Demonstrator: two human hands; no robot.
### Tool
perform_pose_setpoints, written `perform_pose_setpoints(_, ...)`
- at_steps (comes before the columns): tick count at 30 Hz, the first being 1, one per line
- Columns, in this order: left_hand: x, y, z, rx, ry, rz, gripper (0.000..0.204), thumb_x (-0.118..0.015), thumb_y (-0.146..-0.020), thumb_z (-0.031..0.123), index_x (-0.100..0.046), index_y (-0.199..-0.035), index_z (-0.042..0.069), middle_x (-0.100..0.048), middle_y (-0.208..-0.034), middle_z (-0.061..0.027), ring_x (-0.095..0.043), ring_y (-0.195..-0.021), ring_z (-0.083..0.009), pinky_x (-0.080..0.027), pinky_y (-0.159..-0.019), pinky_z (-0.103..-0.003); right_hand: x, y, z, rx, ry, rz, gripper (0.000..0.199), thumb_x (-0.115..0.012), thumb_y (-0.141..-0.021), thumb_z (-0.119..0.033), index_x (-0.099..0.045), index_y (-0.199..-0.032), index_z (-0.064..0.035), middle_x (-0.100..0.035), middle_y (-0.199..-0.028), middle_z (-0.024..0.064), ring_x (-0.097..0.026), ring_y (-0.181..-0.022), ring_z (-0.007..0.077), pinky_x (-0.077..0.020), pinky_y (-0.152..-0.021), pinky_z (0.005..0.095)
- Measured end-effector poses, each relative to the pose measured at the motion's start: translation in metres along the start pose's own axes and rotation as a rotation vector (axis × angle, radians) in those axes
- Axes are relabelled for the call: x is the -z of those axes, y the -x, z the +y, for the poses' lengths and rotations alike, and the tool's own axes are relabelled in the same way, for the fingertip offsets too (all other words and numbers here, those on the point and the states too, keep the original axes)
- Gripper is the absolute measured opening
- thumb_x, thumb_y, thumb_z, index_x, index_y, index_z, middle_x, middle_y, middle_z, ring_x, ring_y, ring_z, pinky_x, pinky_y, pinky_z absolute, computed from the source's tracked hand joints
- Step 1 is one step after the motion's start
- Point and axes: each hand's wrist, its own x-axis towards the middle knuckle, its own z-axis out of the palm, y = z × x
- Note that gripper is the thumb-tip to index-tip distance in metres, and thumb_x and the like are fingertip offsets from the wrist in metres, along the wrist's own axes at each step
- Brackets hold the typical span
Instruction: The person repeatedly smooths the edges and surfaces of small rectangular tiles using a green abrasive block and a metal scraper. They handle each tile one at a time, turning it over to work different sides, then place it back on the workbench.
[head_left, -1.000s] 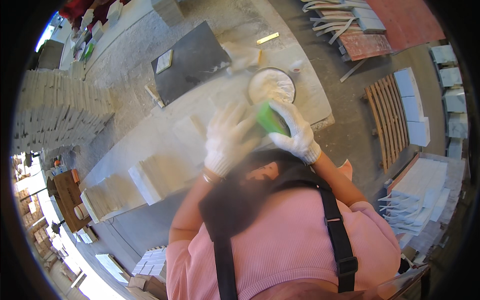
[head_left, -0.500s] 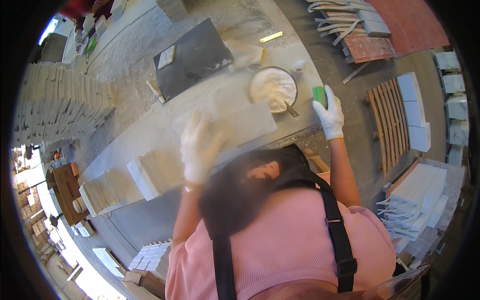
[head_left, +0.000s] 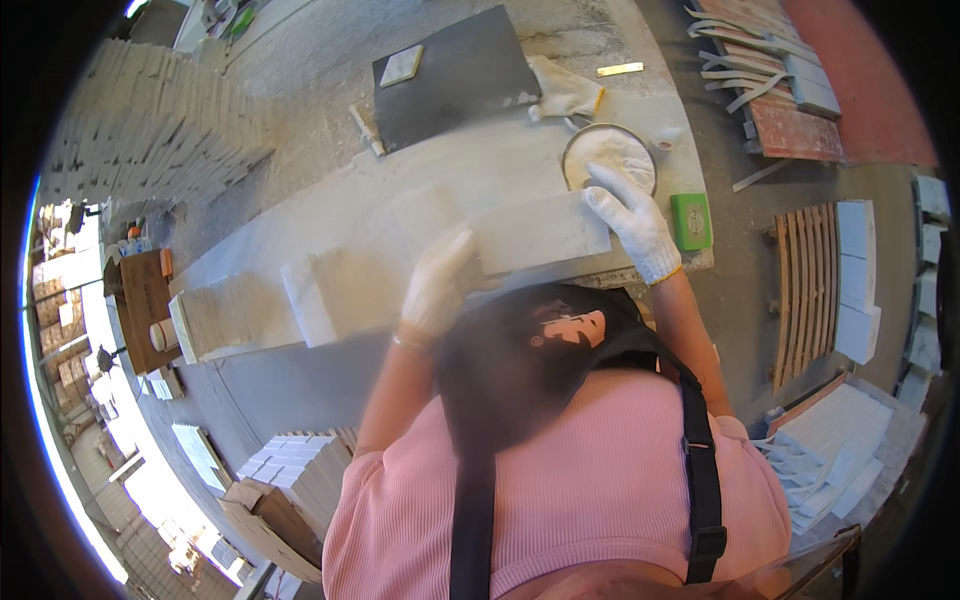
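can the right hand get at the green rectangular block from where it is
Probably yes: the white-gloved right hand is close by, and the green rectangular block sits just to its right near the edge of the pale, dusty worktop, with nothing visible between them.

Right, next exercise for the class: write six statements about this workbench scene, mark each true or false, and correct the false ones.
1. The left hand and right hand both wear white gloves. True.
2. The green block is in the right hand. False: it rests on the bench, beside that hand.
3. The right hand is at the right end of a pale slab. True.
4. The round dish holds dark liquid. False: it holds what looks like white powder.
5. A small pale tile lies on the black sheet. True.
6. The yellow strip lies on the black sheet. False: it lies apart, to the sheet's right.
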Motion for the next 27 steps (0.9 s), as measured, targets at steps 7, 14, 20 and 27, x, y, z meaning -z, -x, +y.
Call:
perform_pose_setpoints(7,-0.002,0.001,-0.006,0.095,0.331,-0.028,0.077,-0.041,-0.107,0.057,-0.037,-0.153,-0.004,-0.049,-0.151,-0.0232,-0.055,-0.132,-0.0401,-0.049,-0.104,-0.055,0.021,0.043,-0.004,-0.241,-0.223,-0.179,0.064,-0.07,-0.092,-0.023,-0.051,-0.148,0.0022,-0.066,-0.128,0.0086,-0.062,-0.104,0.0131,-0.0497,-0.084,0.0267)
perform_pose_setpoints(14,0.002,-0.012,-0.001,0.123,0.359,-0.099,0.084,-0.044,-0.104,0.064,-0.041,-0.151,-0.005,-0.052,-0.149,-0.0207,-0.057,-0.13,-0.0341,-0.05,-0.104,-0.048,0.036,0.047,-0.002,-0.266,-0.139,-0.009,0.054,-0.064,-0.096,-0.022,-0.056,-0.144,0.0021,-0.067,-0.126,0.0103,-0.06,-0.082,0.0108,-0.0481,-0.069,0.024)
perform_pose_setpoints(20,-0.009,-0.01,0.015,-0.079,-0.165,-0.091,0.049,-0.063,-0.099,0.034,-0.063,-0.131,-0.003,-0.069,-0.117,-0.0094,-0.065,-0.096,-0.015,-0.054,-0.089,-0.034,0.014,0.035,-0.016,-0.216,-0.171,-0.08,0.048,-0.06,-0.1,-0.022,-0.059,-0.141,0.002,-0.072,-0.113,0.0082,-0.061,-0.081,0.01,-0.0475,-0.065,0.0235)
perform_pose_setpoints(27,0.029,0.018,-0.004,-0.263,0.334,0.066,0.038,-0.063,-0.096,0.016,-0.061,-0.129,-0.002,-0.068,-0.113,-0.0073,-0.064,-0.094,-0.016,-0.051,-0.084,-0.032,0.02,0.036,-0.025,-0.215,-0.22,-0.048,0.044,-0.058,-0.102,-0.022,-0.061,-0.139,0.0006,-0.072,-0.108,0.009,-0.066,-0.087,0.0126,-0.0483,-0.069,0.0241)
